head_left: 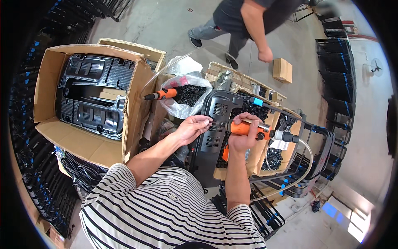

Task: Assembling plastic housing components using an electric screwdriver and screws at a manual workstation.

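My right hand (243,140) is wrapped round an orange air screwdriver (239,128), its tip pointing left and a clear hose (309,159) running from its back end. Fingers pinched, my left hand (194,128) is just off that tip; whatever small piece it holds is too small to name. Beneath both hands lies a black plastic cover (212,143) with slotted vents. A second orange air screwdriver (162,94) rests by a clear plastic bag (170,107) filled with small black parts (190,94).
To the left stands an open cardboard box (78,145) of black moulded panels (99,118). Open cartons (271,155) of small black parts sit at right, beside black tubular frames (317,166). A person (248,25) walks at the far side, near a closed carton (282,70).
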A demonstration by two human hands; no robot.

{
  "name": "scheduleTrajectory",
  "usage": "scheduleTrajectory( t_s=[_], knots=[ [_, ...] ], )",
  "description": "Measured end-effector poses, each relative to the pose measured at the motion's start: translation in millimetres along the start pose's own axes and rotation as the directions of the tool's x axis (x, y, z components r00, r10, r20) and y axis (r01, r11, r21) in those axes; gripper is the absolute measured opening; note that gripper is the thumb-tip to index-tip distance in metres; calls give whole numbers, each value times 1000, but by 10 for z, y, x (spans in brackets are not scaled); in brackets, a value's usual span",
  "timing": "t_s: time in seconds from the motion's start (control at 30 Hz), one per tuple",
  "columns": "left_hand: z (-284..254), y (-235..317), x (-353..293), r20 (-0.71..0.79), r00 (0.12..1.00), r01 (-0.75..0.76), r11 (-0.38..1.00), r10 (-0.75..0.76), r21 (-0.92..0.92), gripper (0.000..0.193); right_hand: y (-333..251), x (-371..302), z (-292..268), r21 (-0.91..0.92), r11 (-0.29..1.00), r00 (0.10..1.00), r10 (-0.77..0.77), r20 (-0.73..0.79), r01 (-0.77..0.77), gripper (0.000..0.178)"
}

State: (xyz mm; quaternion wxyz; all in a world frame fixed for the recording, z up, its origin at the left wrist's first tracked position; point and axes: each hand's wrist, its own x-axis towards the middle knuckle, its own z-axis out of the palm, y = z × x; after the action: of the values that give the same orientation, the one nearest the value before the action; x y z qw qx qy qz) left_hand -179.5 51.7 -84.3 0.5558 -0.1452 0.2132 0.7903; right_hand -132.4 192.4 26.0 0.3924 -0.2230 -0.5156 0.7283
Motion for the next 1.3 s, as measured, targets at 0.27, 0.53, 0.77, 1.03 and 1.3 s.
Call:
scheduleTrajectory(
  t_s=[0.27, 0.53, 0.77, 1.03, 1.3],
  knots=[
    [-163, 61, 19, 84, 996, -6, 996, -2, 94, 15, 82, -41, 49, 30, 998, 998, 55, -40, -54, 24],
    [-356, 48, -45, -205, 977, 37, 997, -51, -72, 18, 420, 8, 191, -28, 987, 987, -161, -19, 161, 13],
    [-491, 73, -195, -418, 908, -38, 999, 27, -18, 21, 685, 14, 205, -44, 971, 971, -230, 68, 233, 12],
    [-973, -24, -469, -352, 936, 37, 996, -7, 80, 21, 800, 16, 233, -46, 970, 963, -229, 141, 238, 12],
    [-1332, -182, -828, -408, 912, 86, 993, -44, 85, 25, 773, -3, 337, -164, 966, 978, -187, 88, 200, 9]
  ],
)
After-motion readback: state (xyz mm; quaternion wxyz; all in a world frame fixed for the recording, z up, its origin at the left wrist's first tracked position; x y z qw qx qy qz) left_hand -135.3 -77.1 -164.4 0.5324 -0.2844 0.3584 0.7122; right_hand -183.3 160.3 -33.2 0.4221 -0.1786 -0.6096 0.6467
